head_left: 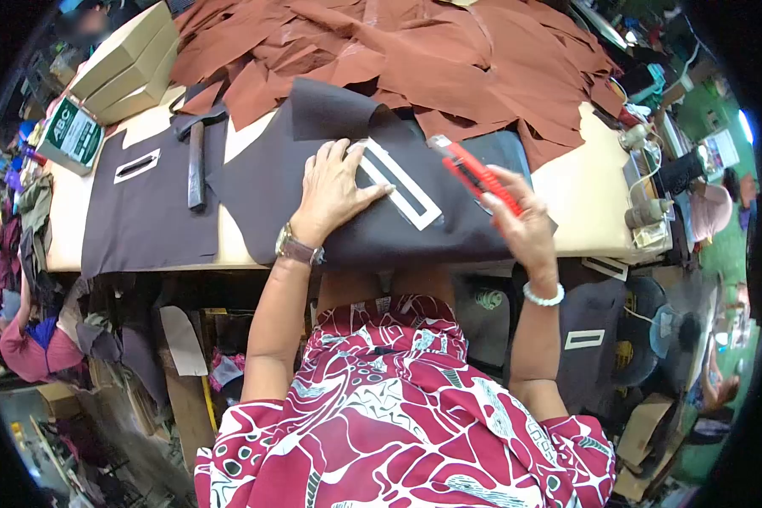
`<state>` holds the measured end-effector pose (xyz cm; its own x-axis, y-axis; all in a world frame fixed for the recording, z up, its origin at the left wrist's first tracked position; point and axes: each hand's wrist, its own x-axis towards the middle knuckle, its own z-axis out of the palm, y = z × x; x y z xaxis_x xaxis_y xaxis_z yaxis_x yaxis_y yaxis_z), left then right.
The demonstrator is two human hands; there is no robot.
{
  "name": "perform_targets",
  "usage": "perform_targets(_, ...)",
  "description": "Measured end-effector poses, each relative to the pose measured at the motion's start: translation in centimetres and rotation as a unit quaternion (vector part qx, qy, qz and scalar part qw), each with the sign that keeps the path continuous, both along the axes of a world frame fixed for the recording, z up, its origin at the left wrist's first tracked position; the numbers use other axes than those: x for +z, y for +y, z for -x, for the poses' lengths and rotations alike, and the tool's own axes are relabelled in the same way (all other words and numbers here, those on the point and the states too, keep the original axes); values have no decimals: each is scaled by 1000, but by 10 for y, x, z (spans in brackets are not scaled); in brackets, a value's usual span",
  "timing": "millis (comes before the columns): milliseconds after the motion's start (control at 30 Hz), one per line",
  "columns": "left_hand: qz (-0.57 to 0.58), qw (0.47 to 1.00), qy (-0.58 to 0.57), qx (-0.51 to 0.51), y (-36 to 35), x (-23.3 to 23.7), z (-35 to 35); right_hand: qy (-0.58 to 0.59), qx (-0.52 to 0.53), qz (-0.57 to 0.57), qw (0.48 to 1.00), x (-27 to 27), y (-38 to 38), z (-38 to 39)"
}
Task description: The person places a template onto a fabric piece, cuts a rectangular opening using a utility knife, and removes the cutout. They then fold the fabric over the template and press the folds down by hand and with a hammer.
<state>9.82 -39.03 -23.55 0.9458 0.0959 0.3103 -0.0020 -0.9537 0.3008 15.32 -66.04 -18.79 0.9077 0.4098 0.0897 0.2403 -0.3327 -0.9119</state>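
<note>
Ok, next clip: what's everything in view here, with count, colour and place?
utility knife: one, red, in right hand
template: one, white, on dark fabric under left hand
dark fabric: one piece, dark brown, near edge of table
hammer: one, dark, table left
fabric pile: many pieces, rust brown, table's far side
cardboard boxes: stack, tan, far left corner
table: one, cream, under everything
left hand: flat on template
right hand: gripping utility knife

Cluttered workshop, bright even light. Pale wooden table (586,188), heap of rust-brown fabric pieces (449,51) at its back, stacked tan cardboard boxes (127,63) far left, green floor (726,254) right.
</note>
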Motion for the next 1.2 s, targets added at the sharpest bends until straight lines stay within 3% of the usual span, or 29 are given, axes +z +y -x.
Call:
perform_targets(133,37,999,-18,-20,17,-5,-3,-104,93,18,990,-19,52,14)
perform_targets(333,45,999,-16,-7,16,-9,0,-217,104,60,969,-38,73,3)
perform_targets(900,57,998,-4,-1,15,-5,2,-256,112,133,951,-30,79,1)
perform_targets(1200,37,999,-22,8,10,-5,2,-253,196,315,893,47,110,-15)
